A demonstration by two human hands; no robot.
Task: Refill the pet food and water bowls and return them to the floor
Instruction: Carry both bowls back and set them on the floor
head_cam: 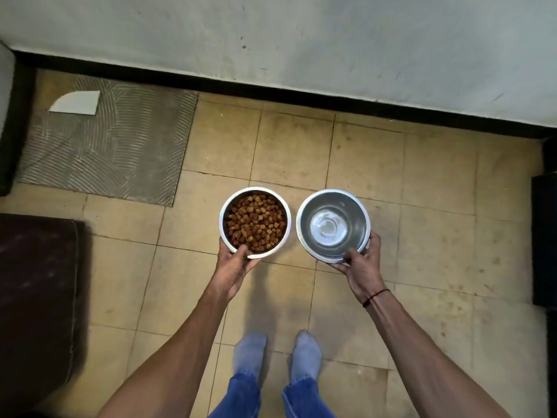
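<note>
I look straight down at a tiled floor (422,182). My left hand (233,267) grips the near rim of a steel food bowl (254,223) that is full of brown kibble. My right hand (360,267) holds the near rim of a second steel bowl (333,226). Its shiny inside looks like it holds clear water, though I cannot be sure. Both bowls are level, side by side, a small gap apart, held out in front of me above the floor.
A grey patterned mat (120,146) with a white scrap (77,102) lies at the far left by the wall (301,40). A dark cushion (36,297) is at the left, dark furniture (544,242) at the right. My socked feet (277,354) stand below the bowls.
</note>
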